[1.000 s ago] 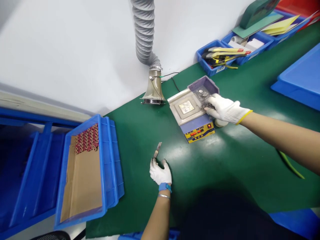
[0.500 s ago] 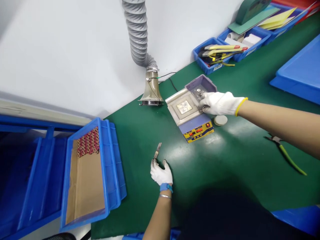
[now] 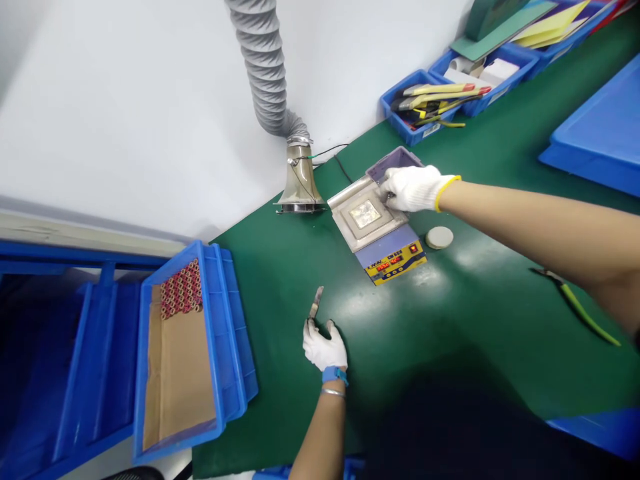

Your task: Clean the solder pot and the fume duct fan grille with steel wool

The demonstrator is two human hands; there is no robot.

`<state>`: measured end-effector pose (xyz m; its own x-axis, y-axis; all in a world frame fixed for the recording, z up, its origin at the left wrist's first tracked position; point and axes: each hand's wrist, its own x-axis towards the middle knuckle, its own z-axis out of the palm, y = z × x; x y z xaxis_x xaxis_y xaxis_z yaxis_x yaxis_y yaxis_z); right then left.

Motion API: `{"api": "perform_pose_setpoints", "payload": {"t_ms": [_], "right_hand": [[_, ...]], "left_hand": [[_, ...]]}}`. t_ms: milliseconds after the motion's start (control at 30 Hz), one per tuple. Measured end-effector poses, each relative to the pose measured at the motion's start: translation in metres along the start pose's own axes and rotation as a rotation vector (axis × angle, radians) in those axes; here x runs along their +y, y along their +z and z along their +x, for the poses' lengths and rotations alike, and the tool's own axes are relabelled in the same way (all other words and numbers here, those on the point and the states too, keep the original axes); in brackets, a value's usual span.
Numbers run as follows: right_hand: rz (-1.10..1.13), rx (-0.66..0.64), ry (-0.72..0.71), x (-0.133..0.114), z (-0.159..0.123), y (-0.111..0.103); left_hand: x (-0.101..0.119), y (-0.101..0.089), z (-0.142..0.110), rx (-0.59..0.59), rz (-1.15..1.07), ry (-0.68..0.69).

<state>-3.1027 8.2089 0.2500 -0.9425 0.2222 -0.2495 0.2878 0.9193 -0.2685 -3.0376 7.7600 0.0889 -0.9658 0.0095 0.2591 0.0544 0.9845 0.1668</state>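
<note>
My right hand (image 3: 414,187), in a white glove with a yellow cuff, is over the right side of a solder pot (image 3: 386,252). Its fingers are closed near the rim, with a small dark piece showing at their tips that I cannot make out. Bright metal (image 3: 365,213) fills the square well beside them. A purple-grey tray (image 3: 387,162) adjoins the pot at the back, partly hidden by the hand. My left hand (image 3: 324,347), also gloved, rests on the green table, its fingers curled around the near end of a narrow metal strip (image 3: 316,303); its thumb stands apart.
A fume hood (image 3: 300,180) stands left of the pot. Green-handled cutters (image 3: 583,310) and a round pale disc (image 3: 439,237) lie to the right. The blue crate (image 3: 227,347) at left holds rows of red ringed parts (image 3: 181,288). Several blue bins (image 3: 423,130) line the back.
My right hand has shifted left and slightly toward the back, closer to the well, covering more of the tray. The left hand stays at the strip. The view has shifted slightly.
</note>
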Motion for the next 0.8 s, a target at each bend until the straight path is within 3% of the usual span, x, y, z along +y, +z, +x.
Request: {"api": "perform_pose_setpoints", "payload": {"t_ms": [267,467,667,800], "right_hand": [[-0.013,-0.059,-0.055,0.006,-0.02,0.009],[0.031,-0.004,-0.019,0.0,0.004,-0.004],[0.002,-0.09,-0.03,-0.001,-0.019,0.0],[0.013,-0.03,-0.039,0.0,0.003,-0.005]], "left_hand": [[0.0,0.0,-0.001,0.007,0.011,0.015],[-0.001,-0.001,-0.002,0.014,0.017,0.014],[-0.003,0.0,-0.003,0.022,0.027,0.03],[-0.003,-0.001,-0.002,0.019,0.033,0.021]]}}
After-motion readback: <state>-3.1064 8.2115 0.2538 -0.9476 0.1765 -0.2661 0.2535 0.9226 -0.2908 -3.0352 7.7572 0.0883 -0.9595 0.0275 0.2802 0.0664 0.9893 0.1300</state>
